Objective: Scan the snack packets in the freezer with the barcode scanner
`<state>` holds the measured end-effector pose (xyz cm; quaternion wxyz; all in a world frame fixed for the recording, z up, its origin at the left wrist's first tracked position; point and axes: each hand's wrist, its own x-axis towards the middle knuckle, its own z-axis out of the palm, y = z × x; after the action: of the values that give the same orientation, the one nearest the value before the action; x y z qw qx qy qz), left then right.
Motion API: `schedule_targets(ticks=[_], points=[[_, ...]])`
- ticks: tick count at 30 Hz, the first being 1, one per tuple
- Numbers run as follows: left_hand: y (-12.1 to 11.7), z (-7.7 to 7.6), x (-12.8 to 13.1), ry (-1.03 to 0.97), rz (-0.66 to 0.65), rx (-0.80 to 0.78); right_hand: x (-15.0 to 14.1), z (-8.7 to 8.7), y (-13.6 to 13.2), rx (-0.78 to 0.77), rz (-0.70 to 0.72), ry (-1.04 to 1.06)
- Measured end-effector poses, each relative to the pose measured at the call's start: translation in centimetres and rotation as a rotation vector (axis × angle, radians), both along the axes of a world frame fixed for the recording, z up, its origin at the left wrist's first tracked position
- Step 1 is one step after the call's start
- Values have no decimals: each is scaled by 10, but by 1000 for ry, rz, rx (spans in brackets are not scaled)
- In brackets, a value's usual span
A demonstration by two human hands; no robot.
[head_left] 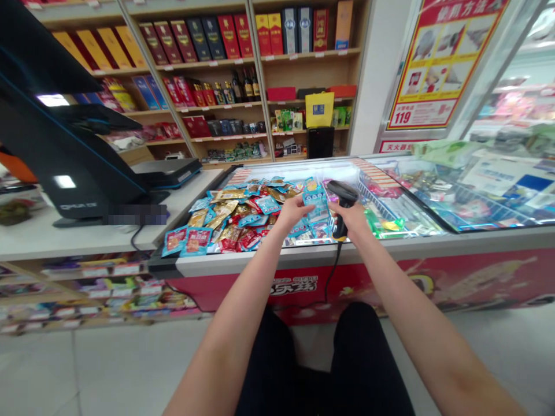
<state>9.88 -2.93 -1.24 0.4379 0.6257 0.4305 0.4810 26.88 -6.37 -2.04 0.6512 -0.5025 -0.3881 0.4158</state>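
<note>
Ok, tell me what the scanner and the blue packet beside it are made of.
The handheld barcode scanner looks like black moulded plastic, with a smooth, soft sheen on its head. The blue packet looks like thin printed plastic film, perhaps foil-lined: it creases and catches the light, but the look leaves that open.

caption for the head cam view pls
Left hand holds a blue snack packet beside the corded barcode scanner in the right hand over a chest freezer.

L hand [291, 209] pinching blue snack pkt [315, 202] above heap of foil pkts [234, 216] in glass-sided freezer [303, 261]; R hand [346, 218] round black corded barcode scanner [342, 193], head just beside pkt. Liquor shelves [208, 75] behind, POS terminal [87, 167] on desk [65, 240] at left.
</note>
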Motion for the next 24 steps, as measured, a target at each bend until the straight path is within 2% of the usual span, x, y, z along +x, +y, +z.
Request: schedule_targets(ticks=[4,7,10,13,18,24], points=[[-16,-15,15,-107,-90,-13,-5,-3,-5,-72,-52,-4],[-19,-23,21,-122,-112,-57,-6,-8,-5,-91,-63,46],[-12,-31,20,-90,-25,-51,0,-11,-5,-50,-50,46],[2,-36,14,-85,79,2,8,-7,-13,-11,-6,-82],[21,-31,7,-107,213,-4,15,11,-38,-114,58,-509],[33,-21,-1,-55,305,-18,15,21,-52,-238,167,-613]])
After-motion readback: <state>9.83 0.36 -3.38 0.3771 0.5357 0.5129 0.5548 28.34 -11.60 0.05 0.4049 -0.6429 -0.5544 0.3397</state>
